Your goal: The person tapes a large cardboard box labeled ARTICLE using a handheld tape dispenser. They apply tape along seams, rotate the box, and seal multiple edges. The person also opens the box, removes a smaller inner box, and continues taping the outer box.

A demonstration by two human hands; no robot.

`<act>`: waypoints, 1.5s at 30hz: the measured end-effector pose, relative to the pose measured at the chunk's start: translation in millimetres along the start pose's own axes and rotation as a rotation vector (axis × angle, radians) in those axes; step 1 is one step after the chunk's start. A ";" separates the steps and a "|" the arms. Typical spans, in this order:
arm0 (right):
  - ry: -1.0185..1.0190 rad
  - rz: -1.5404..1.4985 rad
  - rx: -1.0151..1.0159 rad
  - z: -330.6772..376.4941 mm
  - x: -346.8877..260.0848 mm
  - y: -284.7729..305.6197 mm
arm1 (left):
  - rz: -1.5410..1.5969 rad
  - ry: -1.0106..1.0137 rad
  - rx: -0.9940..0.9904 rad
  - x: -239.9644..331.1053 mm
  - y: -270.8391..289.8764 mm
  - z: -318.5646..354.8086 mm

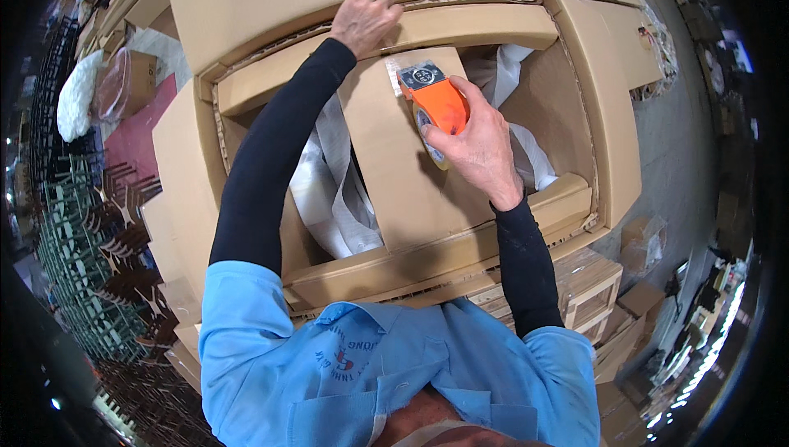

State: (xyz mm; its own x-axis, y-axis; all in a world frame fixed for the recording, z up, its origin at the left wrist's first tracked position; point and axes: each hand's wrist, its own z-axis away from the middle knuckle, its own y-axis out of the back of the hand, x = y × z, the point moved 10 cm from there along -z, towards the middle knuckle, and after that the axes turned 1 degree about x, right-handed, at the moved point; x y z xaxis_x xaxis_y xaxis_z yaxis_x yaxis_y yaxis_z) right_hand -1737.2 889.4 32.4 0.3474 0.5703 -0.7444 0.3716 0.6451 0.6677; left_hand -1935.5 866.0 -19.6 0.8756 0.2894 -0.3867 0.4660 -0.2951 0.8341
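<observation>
A large open cardboard box [575, 102] lies before me with its flaps folded outward. Across its middle runs a flat cardboard panel [382, 168]. My right hand [481, 147] grips an orange tape dispenser [444, 106] over that panel; its dark cutter end points to the far left. A strip of clear tape [394, 77] shows on the panel beside the cutter. At the far wall of the box, my left hand [364, 20] is closed with its fingers curled by the far inner edge; whether anything is pinched in them is hidden. White foam wrapping [329, 192] fills part of the box's left opening.
Another strip of white foam [530, 159] hangs in the right opening. Near the box's right front stands a wooden crate [588, 283]. Stacked green metal frames [82, 233] are off to the left, with a wrapped white bundle [78, 98] farther back.
</observation>
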 end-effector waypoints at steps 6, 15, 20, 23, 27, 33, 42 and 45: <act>0.001 -0.019 -0.015 -3.4 0.0 3.7 | 0.235 0.107 -0.129 1.1 -9.3 14.7; 0.008 -0.009 -0.004 -1.4 -1.9 6.0 | 0.246 0.398 -0.098 -8.8 -3.8 19.1; -0.012 -0.029 -0.006 -0.6 -5.5 9.7 | 0.200 0.258 -0.225 6.7 -1.3 -0.5; 0.007 -0.048 -0.013 -4.4 -6.6 6.4 | 0.210 0.145 -0.120 17.5 -16.3 15.2; 0.014 -0.022 -0.046 -2.9 -2.5 -2.5 | 0.432 0.090 -0.219 20.1 -26.8 22.9; 0.021 0.056 -0.025 2.6 -1.8 -2.1 | 0.614 0.174 -0.388 1.8 -31.6 -0.7; 0.014 0.051 -0.045 1.9 -3.4 -3.2 | 0.685 0.262 -0.592 -11.3 -48.9 0.7; 0.024 0.039 -0.050 0.1 -2.4 0.0 | 0.579 0.172 -0.477 -10.5 -50.3 -2.1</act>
State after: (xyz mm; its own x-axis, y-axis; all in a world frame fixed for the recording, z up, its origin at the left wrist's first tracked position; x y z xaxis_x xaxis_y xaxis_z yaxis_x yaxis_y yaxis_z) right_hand -1737.9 888.0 34.2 0.3396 0.6075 -0.7180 0.3143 0.6463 0.6954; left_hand -1968.5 879.7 -56.6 0.9128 0.3579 0.1970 -0.2000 -0.0289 0.9794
